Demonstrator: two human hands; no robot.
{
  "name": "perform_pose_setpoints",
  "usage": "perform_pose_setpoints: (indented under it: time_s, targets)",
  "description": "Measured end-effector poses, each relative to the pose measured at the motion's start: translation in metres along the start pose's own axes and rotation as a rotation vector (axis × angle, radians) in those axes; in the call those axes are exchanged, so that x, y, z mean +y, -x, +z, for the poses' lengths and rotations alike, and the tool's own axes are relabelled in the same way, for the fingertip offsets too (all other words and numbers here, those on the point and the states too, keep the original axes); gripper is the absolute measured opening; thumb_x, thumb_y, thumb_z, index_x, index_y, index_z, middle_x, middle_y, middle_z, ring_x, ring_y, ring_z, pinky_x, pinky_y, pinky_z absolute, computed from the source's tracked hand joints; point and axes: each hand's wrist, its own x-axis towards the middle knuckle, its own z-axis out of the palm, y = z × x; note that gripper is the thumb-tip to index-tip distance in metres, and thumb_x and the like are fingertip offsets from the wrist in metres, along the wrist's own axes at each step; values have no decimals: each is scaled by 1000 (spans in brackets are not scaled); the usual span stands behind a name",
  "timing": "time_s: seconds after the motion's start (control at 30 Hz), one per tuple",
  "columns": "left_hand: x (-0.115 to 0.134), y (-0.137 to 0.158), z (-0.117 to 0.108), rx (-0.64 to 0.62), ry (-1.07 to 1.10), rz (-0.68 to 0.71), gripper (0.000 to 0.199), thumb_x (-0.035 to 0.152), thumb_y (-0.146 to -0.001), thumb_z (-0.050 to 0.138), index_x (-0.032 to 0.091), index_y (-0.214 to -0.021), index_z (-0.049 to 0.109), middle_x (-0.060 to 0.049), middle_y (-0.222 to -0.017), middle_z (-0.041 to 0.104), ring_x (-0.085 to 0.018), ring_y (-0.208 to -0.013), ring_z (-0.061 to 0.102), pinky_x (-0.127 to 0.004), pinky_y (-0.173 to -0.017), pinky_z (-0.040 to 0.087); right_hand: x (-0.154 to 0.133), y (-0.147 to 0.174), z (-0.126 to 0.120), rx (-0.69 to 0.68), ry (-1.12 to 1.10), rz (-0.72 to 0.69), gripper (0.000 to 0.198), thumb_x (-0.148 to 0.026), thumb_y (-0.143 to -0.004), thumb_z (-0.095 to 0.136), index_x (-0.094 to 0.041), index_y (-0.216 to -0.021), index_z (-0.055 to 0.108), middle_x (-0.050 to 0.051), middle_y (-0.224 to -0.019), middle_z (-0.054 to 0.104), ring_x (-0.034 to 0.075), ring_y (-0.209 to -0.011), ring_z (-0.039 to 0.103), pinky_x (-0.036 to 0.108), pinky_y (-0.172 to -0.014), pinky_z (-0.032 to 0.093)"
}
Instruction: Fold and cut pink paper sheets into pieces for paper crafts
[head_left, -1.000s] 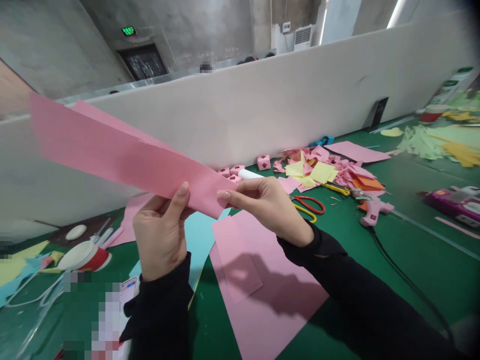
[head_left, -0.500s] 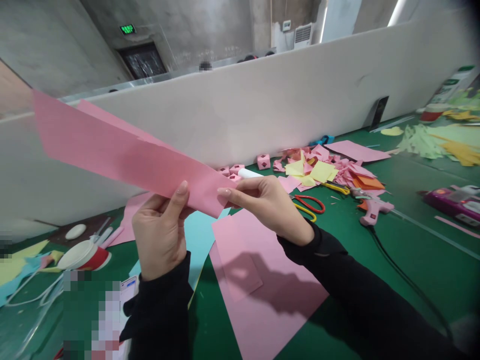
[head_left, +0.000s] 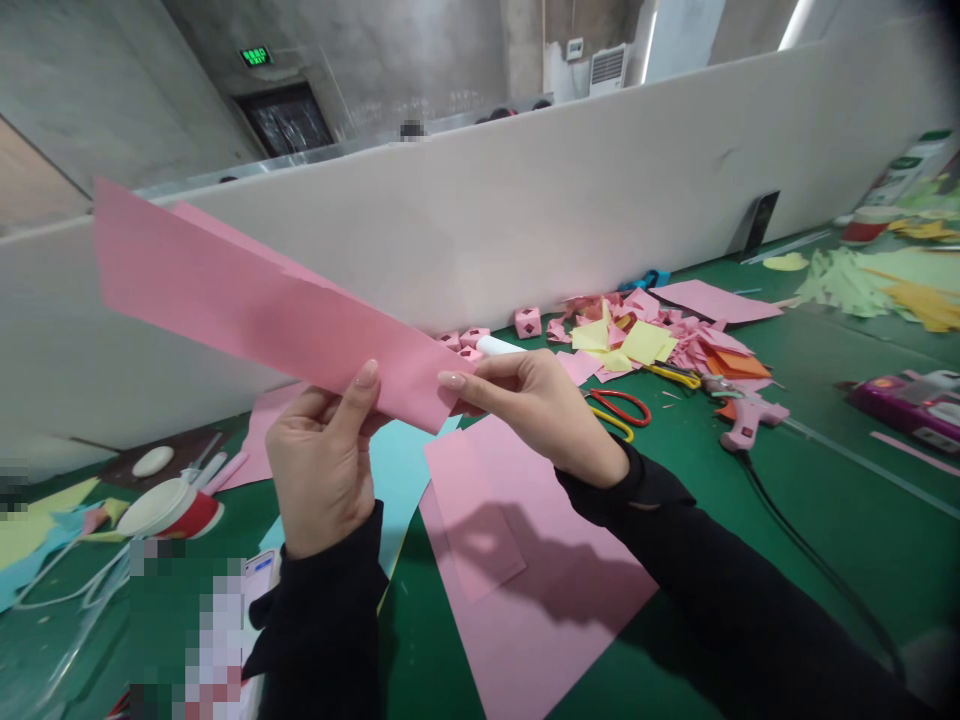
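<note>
A long folded sheet of pink paper (head_left: 262,310) is held up in the air, its free end rising to the upper left. My left hand (head_left: 322,465) pinches its lower edge, thumb on the near face and fingers behind. At the right end, my right hand (head_left: 532,410) grips the corner between thumb and fingers. Below the hands a large pink sheet (head_left: 555,620) lies on the green table, with a smaller pink rectangle (head_left: 480,540) on top of it. Light blue paper (head_left: 401,470) shows partly behind my left wrist.
Scissors (head_left: 619,410) and a pink glue gun (head_left: 742,415) with a black cord lie to the right. Pink and yellow paper scraps (head_left: 637,335) are heaped near the white partition (head_left: 487,220). A paper cup (head_left: 176,508) lies at left, near a phone (head_left: 259,575).
The free left end of the folded pink paper has swung slightly to the right. Both hands keep the same grip and nearly the same place.
</note>
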Motion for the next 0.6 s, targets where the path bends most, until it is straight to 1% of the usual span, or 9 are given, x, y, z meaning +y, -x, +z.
perform_pose_setpoints:
  time_s: [0.17,0.3,0.43,0.6]
  targets:
    - [-1,0,0,-2,14,8,21,31,-67,80,15,-79,72,-3,-82,73,-18,-82,69,-34,-79,59,0,0,0,0,7,8,35,-50,-76,68,-15,-77,73,5,-76,73,17,-77,70,29,-75,55]
    - [-1,0,0,-10,13,8,20,30,-67,80,16,-78,72,-3,-84,73,-19,-84,69,-34,-79,59,2,-1,0,-9,-11,2,36,-51,-76,67,-16,-78,73,5,-76,73,17,-77,70,30,-75,56]
    - [-1,-1,0,-15,28,4,17,28,-68,79,16,-78,72,-2,-84,73,-17,-82,68,-33,-79,59,3,-1,0,-22,-30,-11,36,-50,-76,67,-15,-80,74,6,-77,72,17,-76,70,31,-75,56]
    - [-2,0,0,-12,30,3,17,28,-69,79,15,-78,72,-1,-81,72,-15,-79,68,-32,-78,59,3,-2,-1,-8,-7,-2,36,-50,-76,68,-15,-77,73,5,-74,71,16,-73,68,29,-73,55]
